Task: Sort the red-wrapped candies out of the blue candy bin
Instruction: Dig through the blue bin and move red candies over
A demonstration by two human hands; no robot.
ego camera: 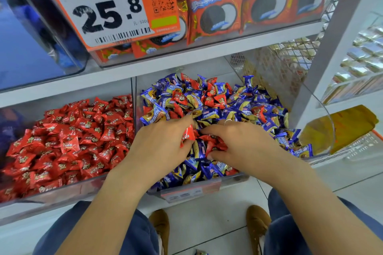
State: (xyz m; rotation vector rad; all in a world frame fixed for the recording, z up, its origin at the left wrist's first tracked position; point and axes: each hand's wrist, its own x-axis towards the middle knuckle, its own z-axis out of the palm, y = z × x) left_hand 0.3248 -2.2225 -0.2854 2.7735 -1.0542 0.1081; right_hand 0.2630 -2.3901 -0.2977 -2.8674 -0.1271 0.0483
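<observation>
While "25.8" hangs above: left hand (pixel 163 143) grip pinching red candy (pixel 188 135), right hand (pixel 238 143) spread.

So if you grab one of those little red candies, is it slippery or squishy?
Probably a bit slippery: the red candy in the left hand has a shiny wrapper. It looks small, so likely light. Its crinkly pinched ends should bend, and it shouldn't roll far.

We are seeing blue-and-gold wrapped candies (pixel 209 114) mixing with red candies (pixel 211 97) bearing gold emblems, an all-red bin (pixel 68 141) beside them, an orange-and-white price tag (pixel 107 6) showing black digits, and brown shoes (pixel 160 227).
</observation>
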